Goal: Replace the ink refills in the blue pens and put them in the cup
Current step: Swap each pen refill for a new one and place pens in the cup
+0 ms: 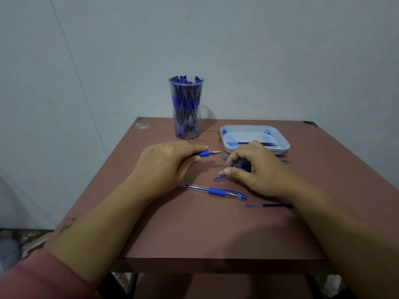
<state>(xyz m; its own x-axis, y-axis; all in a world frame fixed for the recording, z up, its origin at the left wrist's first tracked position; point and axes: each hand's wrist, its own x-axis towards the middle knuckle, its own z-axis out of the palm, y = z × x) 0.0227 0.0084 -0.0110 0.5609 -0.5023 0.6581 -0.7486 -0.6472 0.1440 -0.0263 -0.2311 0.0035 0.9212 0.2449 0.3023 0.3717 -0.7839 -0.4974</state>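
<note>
Left hand [170, 162] curled round a blue pen [205, 153], which rests low on the brown table [205, 234] with its bare metal tip pointing right. Right hand [257, 171] has bent fingers, thumb and forefinger pinching a thin blue refill [216, 178] whose end sticks out to the left. More loose refills [244, 164] lie under that hand, partly hidden. A capped pen [216, 192] lies flat on the table nearer the person, between the forearms, with a single refill [267, 205] just right of it. White tray [248, 132] behind the right hand holds a few refills. Clear cup [187, 134], packed with upright blue pens, stands at the far edge, left of the tray.
</note>
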